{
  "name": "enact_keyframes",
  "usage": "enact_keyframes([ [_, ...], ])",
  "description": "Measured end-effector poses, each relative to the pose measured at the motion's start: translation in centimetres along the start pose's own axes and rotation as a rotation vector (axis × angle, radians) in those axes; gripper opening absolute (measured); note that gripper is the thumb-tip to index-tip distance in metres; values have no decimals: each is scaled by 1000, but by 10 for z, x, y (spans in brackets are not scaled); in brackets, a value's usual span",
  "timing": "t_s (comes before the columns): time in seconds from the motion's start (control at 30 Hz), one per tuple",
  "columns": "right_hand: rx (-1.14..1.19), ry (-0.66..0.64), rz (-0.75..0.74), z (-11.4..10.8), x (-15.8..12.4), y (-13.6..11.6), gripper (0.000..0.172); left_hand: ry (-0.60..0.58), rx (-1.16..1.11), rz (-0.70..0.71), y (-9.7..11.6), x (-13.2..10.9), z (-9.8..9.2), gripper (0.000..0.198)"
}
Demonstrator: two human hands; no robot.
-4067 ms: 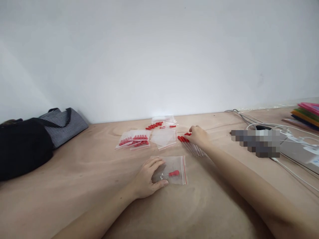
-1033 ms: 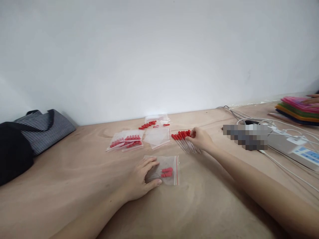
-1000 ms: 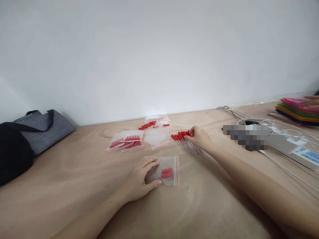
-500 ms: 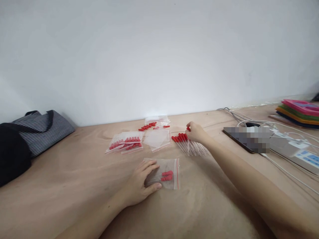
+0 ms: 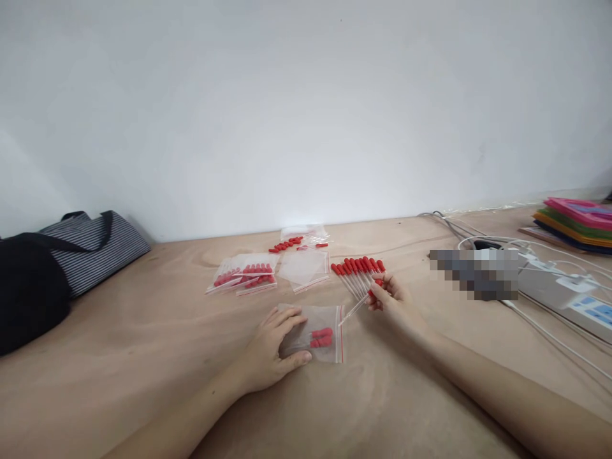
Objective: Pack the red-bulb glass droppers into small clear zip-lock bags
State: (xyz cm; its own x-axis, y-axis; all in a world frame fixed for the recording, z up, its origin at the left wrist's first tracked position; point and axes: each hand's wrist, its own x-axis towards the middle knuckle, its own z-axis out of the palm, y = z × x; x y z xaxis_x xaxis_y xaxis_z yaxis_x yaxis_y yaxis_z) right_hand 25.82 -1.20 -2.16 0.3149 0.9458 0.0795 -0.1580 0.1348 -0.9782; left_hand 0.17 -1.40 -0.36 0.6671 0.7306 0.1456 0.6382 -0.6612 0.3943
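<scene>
One glass dropper (image 5: 358,306) has been lifted from the row of red-capped droppers (image 5: 358,271) since half a second ago and is pinched in the right hand (image 5: 389,299), beside the zip bag (image 5: 320,331). Its long axis runs diagonally, clear tip aimed at the bag's red-striped mouth. The bag is pinned flat under the spread left hand (image 5: 272,344) on the wooden table (image 5: 143,331).

Glossy clear plastic bag (image 5: 321,325) on matt, smooth wooden table (image 5: 143,357).
</scene>
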Motion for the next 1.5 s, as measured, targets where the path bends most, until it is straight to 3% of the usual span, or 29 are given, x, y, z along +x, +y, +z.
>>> enact_keyframes([
  [0.13,0,16,35,1,-2,-4,37,5,9,-7,0,0,0,48],
  [0.37,-29,53,-1,-18,5,-1,45,25,29,-5,0,0,0,49],
  [0.6,67,40,63,-3,-8,1,45,17,42,-14,1,0,0,50],
  [0.8,66,-158,157,10,-23,-1,40,29,36,-8,1,1,1,50],
  [1.0,-228,-393,148,16,-30,1,32,56,34,5,2,2,0,49],
  [1.3,-326,-449,-14,33,-19,11,12,50,16,4,2,2,2,51],
  [1.5,-385,-452,-58,38,-19,15,7,47,1,1,2,2,2,52],
])
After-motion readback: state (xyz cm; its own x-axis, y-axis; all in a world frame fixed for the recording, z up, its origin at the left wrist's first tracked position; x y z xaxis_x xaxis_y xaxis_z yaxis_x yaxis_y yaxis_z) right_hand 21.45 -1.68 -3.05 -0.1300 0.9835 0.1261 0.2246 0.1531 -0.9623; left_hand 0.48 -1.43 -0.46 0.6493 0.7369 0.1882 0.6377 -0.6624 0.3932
